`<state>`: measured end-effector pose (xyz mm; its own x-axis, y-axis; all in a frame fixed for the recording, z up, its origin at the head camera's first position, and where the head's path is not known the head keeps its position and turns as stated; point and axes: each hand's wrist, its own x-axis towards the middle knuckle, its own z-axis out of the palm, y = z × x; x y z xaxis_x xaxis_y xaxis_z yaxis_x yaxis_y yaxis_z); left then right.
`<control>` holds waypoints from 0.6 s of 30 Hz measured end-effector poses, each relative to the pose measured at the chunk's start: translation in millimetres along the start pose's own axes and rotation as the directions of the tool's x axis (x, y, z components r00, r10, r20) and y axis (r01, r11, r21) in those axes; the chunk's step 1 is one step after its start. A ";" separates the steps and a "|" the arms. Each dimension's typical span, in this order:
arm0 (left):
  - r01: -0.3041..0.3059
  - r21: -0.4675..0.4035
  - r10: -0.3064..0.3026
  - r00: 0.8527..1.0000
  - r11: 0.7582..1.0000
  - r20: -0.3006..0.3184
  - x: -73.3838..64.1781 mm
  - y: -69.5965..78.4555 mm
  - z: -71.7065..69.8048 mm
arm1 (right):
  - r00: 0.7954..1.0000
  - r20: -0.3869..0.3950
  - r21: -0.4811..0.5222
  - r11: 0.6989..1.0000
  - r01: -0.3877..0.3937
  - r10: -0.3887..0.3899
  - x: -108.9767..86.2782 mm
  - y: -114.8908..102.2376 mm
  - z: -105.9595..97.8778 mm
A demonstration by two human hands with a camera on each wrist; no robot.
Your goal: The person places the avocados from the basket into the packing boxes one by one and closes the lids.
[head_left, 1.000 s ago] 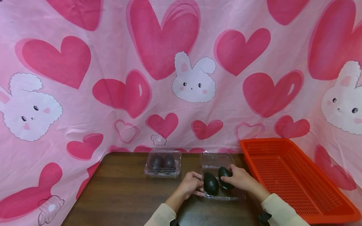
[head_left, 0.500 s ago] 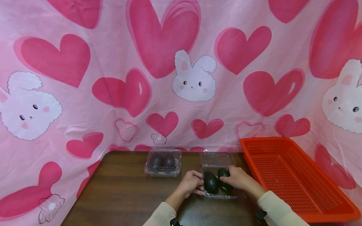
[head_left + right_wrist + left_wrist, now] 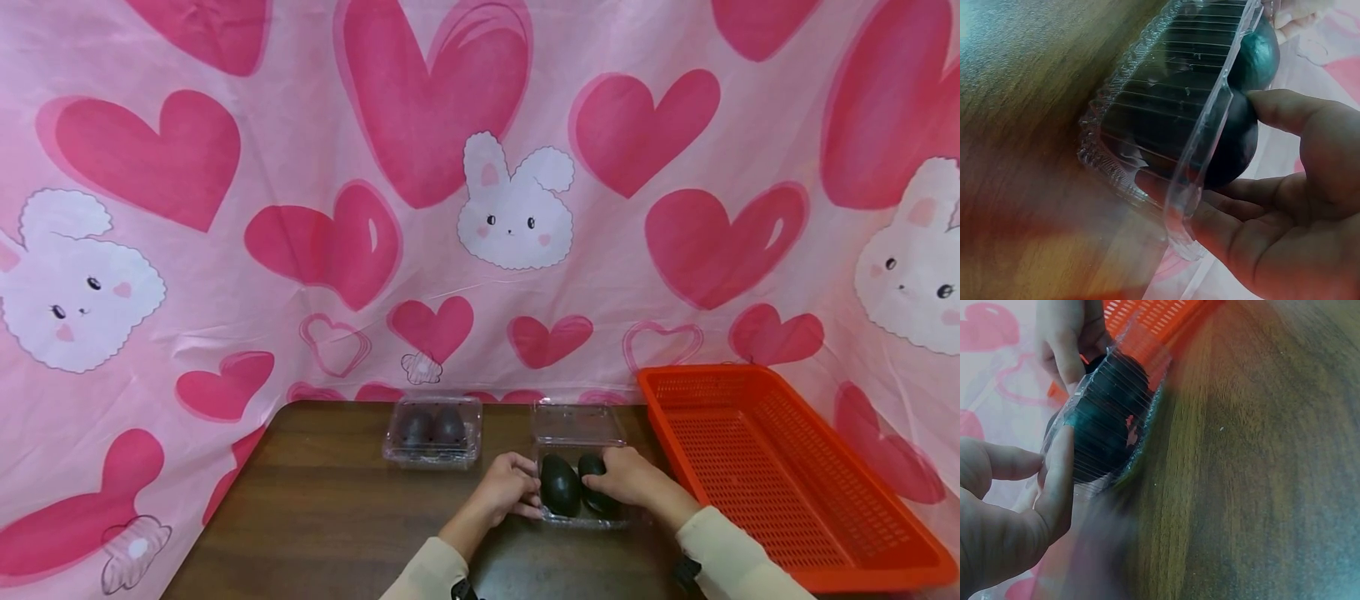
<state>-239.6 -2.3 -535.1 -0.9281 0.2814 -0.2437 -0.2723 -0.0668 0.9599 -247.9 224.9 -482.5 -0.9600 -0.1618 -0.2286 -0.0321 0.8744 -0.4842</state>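
Note:
A clear plastic clamshell box (image 3: 583,524) lies on the table with its lid (image 3: 574,425) folded back. Inside are two dark green, egg-shaped avocados, one left (image 3: 559,487) and one right (image 3: 597,498). My right hand (image 3: 636,477) holds the right avocado with thumb and fingers on either side; the right wrist view shows this avocado (image 3: 1241,147) low inside the box wall. At the box's left edge, my left hand (image 3: 502,487) pinches the rim between thumb and finger, as the left wrist view shows. The avocados' undersides are hidden in the head view.
Further left stands a closed clear box (image 3: 432,454) with two dark round fruits inside. An orange plastic basket (image 3: 757,467) sits at the right. Brown wooden tabletop (image 3: 330,500) spreads to the left, and a pink heart-patterned cloth (image 3: 315,150) hangs behind.
The right avocado has gone down into the box beside the left one, my right hand lowering with it and shifting slightly left. My left hand stays at the rim.

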 end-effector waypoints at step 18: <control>-0.003 -0.010 0.003 1.000 1.000 0.007 -0.8 -0.2 -0.7 | 1.000 -0.006 -0.076 0.997 0.000 0.000 0.0 -8.2 -5.2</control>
<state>-239.0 -3.2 -535.2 -0.9272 0.2875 -0.2399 -0.2721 -0.0773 0.9592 -249.1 220.1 -474.1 -0.9616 -0.1592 -0.2235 -0.0529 0.9067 -0.4184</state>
